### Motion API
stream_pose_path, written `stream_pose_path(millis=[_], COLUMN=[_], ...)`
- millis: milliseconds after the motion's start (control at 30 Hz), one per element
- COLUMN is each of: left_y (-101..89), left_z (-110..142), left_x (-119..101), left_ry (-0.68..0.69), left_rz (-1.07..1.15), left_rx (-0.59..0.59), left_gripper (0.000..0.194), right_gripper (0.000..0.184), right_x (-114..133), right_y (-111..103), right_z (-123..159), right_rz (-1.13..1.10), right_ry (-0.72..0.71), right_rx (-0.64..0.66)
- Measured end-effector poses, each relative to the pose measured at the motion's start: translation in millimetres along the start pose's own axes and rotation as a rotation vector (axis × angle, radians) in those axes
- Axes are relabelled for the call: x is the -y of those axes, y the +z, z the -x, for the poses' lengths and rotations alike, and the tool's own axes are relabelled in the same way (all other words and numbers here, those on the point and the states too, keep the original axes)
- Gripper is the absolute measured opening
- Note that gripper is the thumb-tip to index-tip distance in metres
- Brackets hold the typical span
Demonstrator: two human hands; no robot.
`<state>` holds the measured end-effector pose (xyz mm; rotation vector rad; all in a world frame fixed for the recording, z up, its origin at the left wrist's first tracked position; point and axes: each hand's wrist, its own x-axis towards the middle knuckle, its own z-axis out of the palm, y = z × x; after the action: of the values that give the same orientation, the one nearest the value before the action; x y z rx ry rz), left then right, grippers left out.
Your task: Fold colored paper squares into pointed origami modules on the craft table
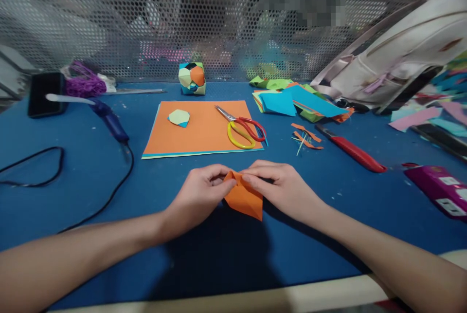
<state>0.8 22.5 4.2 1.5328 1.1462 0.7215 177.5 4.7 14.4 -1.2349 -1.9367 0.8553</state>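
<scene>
Between my two hands is a folded piece of orange paper (pixel 246 201), its lower corner pointing down towards me. My left hand (pixel 202 191) pinches its upper left edge between thumb and fingers. On the upper right edge, my right hand (pixel 279 184) grips it the same way, thumb on top. Just beyond my hands lies a stack of paper sheets (pixel 193 140) with an orange one on top. Scissors (pixel 242 128) with red and yellow handles rest on its right side, and a small folded pale green and blue paper piece (pixel 179 118) on its left.
A folded paper ball (pixel 192 78) stands at the back by the perforated metal panel (pixel 146 21). On the left are a glue gun (pixel 109 118), purple yarn (pixel 84 81) and a phone (pixel 45 94). Paper scraps (pixel 306 101), a red cutter (pixel 355 152), a purple case (pixel 436 189) and a backpack (pixel 397 55) occupy the right.
</scene>
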Motion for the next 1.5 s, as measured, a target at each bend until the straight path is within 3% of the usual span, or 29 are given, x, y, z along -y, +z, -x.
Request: stream_pose_path(millis=[400, 667, 1233, 1500], left_y=[-6.9, -6.5, -3.0, -6.6], left_z=[3, 3, 0, 0], left_x=[-7, -2, 0, -3], left_ry=[0.171, 0.191, 0.157, 0.309], left_rz=[-0.16, -0.31, -0.136, -0.205], left_rx=[0.083, 0.017, -0.048, -0.093], left_gripper=[0.029, 0.028, 0.02, 0.016], right_gripper=[0.021, 0.02, 0.019, 0.018], right_x=[-6, -2, -2, -1], right_y=[-1, -1, 1, -1], right_z=[-1, -1, 0, 0], right_rz=[0.043, 0.013, 0.015, 0.023], right_ry=[-0.039, -0.024, -0.014, -0.024], right_rx=[-0.031, -0.013, -0.035, -0.054])
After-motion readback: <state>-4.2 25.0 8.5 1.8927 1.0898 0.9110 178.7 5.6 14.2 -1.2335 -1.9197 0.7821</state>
